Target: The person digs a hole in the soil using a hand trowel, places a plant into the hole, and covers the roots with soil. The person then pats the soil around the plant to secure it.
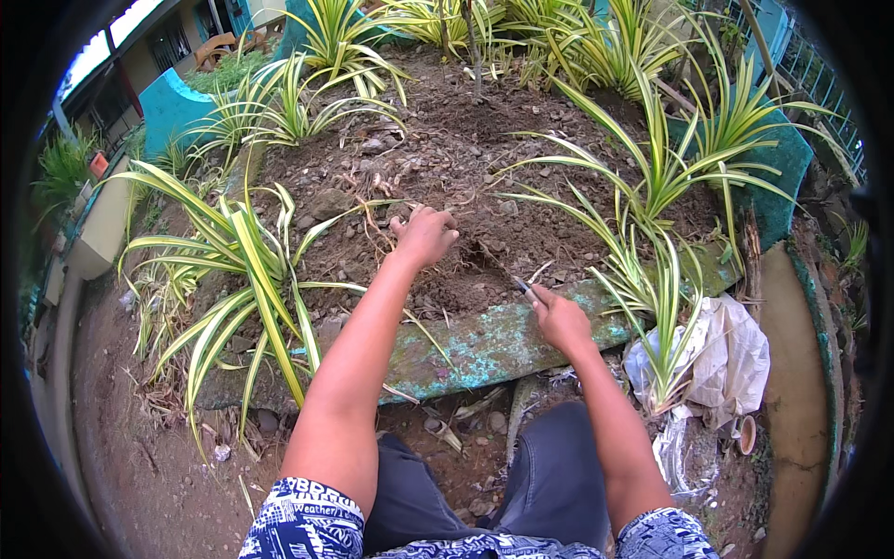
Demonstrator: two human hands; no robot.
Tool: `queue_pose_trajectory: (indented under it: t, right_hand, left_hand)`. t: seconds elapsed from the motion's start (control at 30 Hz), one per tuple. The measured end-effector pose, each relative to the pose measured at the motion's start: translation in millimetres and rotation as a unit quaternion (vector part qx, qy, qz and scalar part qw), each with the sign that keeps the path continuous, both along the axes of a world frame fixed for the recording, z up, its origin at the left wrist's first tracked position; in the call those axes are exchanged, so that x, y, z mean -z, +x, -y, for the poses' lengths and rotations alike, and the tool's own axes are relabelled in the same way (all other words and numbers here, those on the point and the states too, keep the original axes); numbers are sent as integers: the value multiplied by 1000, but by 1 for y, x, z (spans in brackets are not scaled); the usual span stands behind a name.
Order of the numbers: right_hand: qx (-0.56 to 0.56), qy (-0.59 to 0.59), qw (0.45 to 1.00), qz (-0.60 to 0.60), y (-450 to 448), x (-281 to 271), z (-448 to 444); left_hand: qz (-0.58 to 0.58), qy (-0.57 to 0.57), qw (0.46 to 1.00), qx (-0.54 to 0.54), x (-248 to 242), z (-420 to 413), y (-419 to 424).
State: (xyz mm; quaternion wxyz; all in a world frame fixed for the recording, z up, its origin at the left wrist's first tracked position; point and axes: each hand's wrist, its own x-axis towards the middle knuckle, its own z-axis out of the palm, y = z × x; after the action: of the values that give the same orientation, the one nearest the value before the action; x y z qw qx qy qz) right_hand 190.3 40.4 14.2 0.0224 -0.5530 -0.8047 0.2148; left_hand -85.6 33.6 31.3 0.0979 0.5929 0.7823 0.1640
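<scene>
My right hand [562, 321] grips the handle of a narrow-bladed digging tool [520, 282]. Its soil-coloured blade slants up and left into a small hollow in the loose soil [482, 279] of a raised garden bed. Just left of that hollow, my left hand [426, 236] hovers low over the soil with bent fingers. Its palm side is hidden, so whether it pinches anything is unclear. Thin exposed roots [374, 223] lie beside its fingers. A variegated spider plant [258, 255] with yellow-striped leaves grows left of my left arm.
A mossy concrete border [489, 342] with flaking turquoise paint runs between my knees and the soil. On the right, an uprooted striped plant [663, 363] leans by a crumpled white plastic sack [733, 356]. More striped plants [649, 168] and a thin trunk [475, 56] stand farther back.
</scene>
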Motion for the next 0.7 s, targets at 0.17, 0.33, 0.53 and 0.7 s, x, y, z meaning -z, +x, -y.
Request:
queue_pose_trajectory:
  t: [0.17,0.33,0.53,0.7]
  right_hand:
    - [96,42,984,-144,56,-48,-21]
    - [-56,91,993,-44,90,-136,-29]
    - [-262,255,901,235,-35,-194,-18]
    - [-337,145,888,278,-90,-86,3]
  left_hand:
    - [-5,8,1000,2,-4,2,-3]
    - [11,7,1000,11,-3,-1,-6]
    - [15,23,1000,-1,1,-3,-6]
    - [39,-2,999,2,1,0,-17]
